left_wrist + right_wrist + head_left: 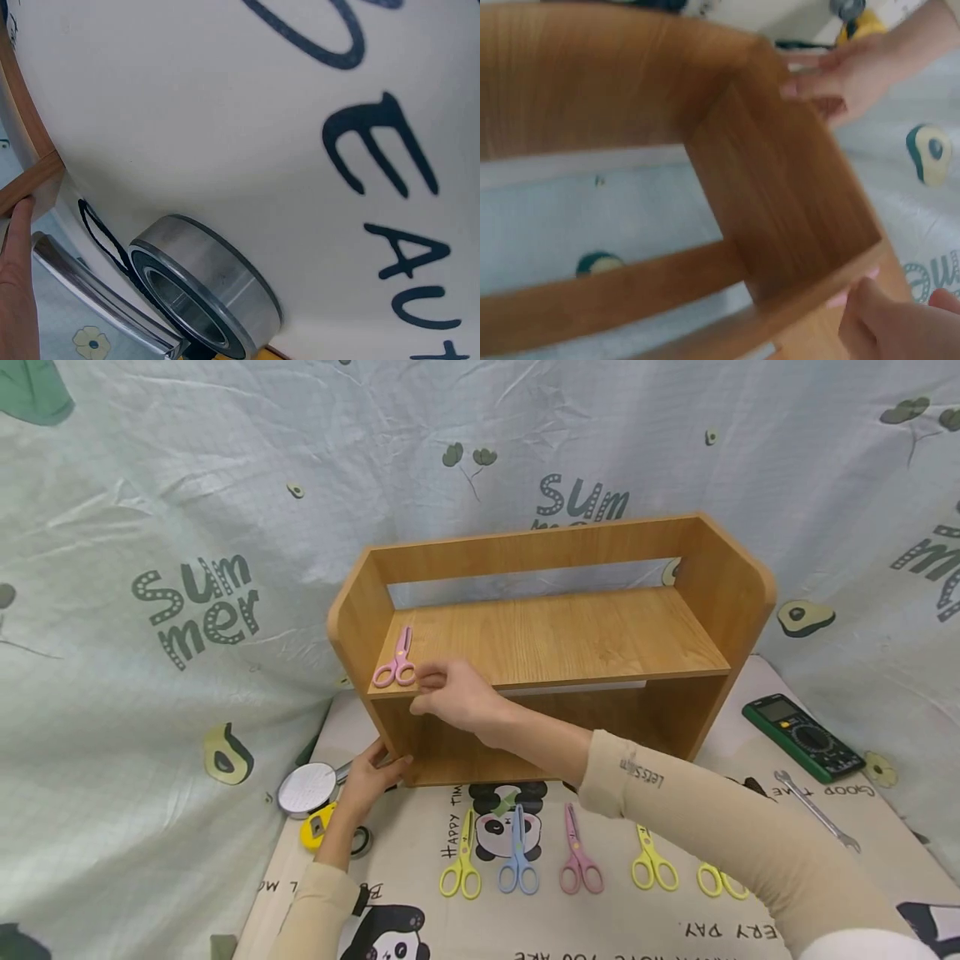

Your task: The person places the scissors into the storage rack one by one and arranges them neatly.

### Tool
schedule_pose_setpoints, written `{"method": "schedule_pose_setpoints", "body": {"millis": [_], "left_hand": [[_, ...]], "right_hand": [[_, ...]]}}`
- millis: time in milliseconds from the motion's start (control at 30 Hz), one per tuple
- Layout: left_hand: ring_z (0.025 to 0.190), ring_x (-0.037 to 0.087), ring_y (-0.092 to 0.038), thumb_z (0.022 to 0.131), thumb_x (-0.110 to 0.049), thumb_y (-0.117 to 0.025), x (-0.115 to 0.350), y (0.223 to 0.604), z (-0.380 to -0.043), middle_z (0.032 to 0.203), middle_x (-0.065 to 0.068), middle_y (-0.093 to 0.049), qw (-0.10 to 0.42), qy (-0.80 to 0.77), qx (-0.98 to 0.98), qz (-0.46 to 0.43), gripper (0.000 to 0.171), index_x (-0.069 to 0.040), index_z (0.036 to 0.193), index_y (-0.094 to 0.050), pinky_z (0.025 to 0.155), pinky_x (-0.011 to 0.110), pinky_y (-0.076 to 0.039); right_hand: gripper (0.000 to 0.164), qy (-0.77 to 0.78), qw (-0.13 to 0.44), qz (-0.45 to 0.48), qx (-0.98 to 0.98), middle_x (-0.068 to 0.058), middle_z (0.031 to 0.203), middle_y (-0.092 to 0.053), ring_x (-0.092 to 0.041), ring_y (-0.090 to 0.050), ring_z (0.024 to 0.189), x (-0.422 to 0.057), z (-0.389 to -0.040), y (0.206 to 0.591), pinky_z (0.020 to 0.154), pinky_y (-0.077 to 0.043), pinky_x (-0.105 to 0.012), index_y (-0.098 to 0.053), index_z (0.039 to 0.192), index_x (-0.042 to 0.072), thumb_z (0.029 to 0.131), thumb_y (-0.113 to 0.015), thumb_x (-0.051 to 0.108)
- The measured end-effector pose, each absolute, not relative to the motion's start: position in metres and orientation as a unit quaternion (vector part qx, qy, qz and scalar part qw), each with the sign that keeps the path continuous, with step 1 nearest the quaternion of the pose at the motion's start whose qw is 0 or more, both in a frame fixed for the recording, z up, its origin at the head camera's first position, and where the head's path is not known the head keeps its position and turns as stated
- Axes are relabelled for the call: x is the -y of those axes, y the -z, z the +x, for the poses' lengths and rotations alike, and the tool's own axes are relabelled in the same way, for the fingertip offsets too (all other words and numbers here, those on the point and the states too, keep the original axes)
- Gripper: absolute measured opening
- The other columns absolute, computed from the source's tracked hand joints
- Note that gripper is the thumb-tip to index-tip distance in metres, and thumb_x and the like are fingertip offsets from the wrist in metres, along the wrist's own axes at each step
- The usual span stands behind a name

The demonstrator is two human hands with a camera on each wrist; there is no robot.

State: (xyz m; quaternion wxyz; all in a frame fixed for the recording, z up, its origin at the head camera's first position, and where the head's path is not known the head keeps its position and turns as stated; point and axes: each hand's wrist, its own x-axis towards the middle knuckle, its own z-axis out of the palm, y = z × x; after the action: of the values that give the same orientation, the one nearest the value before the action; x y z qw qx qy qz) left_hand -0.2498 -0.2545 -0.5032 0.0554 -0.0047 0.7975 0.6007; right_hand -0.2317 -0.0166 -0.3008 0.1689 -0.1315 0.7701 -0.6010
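Observation:
A two-tier wooden desktop shelf (555,635) stands on the table. Pink scissors (403,653) lie at the left end of its upper board, blades toward the back. Right beside their handles is my right hand (461,697), thumb and fingers slightly bent at the board's front edge with nothing between them. In the right wrist view, this hand (904,326) overlaps the board's edge, and only a bit of pink shows past it. My left hand (366,783) grips the lower front corner of the shelf's left side panel; some of its fingers are hidden behind the panel.
In front of the shelf lie several scissors in a row, among them yellow (461,864), blue (518,860) and pink (577,860) ones. A magnifying glass (307,788), yellow tape measure (318,825) and bearing (206,285) are on the left. A multimeter (804,737) and wrench (817,810) lie right.

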Motion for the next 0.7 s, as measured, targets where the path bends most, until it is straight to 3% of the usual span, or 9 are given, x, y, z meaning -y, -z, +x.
{"method": "schedule_pose_setpoints", "body": {"millis": [167, 400, 567, 700], "left_hand": [[0.150, 0.040, -0.043, 0.099, -0.022, -0.071, 0.253, 0.503, -0.249, 0.167, 0.016, -0.038, 0.049, -0.599, -0.799, 0.000, 0.072, -0.020, 0.162, -0.037, 0.112, 0.053, -0.052], [0.147, 0.041, -0.046, 0.100, -0.020, -0.070, 0.252, 0.503, -0.249, 0.167, 0.019, -0.037, 0.048, -0.595, -0.802, -0.012, 0.072, -0.018, 0.163, -0.035, 0.109, 0.051, -0.055], [0.150, 0.040, -0.043, 0.100, -0.022, -0.071, 0.253, 0.505, -0.249, 0.168, 0.018, -0.035, 0.051, -0.595, -0.802, -0.016, 0.075, -0.018, 0.164, -0.033, 0.111, 0.051, -0.053], [0.150, 0.040, -0.042, 0.100, -0.021, -0.071, 0.253, 0.504, -0.250, 0.168, 0.018, -0.034, 0.050, -0.595, -0.802, -0.012, 0.075, -0.018, 0.164, -0.032, 0.112, 0.053, -0.052]], "right_hand": [[0.054, 0.643, 0.145, -0.156, -0.736, -0.012, 0.146, -0.061, -0.029, -0.057, 0.139, -0.006, -0.209, 0.339, 0.116, -0.050, -0.038, -0.058, 0.143, 0.003, 0.091, -0.073, 0.005], [0.059, 0.703, 0.148, -0.176, -0.673, -0.012, 0.145, -0.062, -0.028, -0.059, 0.137, -0.025, -0.177, 0.400, 0.117, -0.049, -0.035, -0.056, 0.143, 0.006, 0.089, -0.077, 0.005], [0.062, 0.733, 0.167, -0.149, -0.642, -0.013, 0.143, -0.062, -0.030, -0.059, 0.137, -0.027, -0.157, 0.447, 0.113, -0.050, -0.026, -0.055, 0.143, 0.003, 0.086, -0.081, 0.004], [0.063, 0.746, 0.163, -0.117, -0.635, -0.015, 0.138, -0.065, -0.034, -0.060, 0.135, -0.027, -0.146, 0.477, 0.111, -0.051, -0.028, -0.055, 0.141, -0.001, 0.084, -0.083, 0.003]]}}
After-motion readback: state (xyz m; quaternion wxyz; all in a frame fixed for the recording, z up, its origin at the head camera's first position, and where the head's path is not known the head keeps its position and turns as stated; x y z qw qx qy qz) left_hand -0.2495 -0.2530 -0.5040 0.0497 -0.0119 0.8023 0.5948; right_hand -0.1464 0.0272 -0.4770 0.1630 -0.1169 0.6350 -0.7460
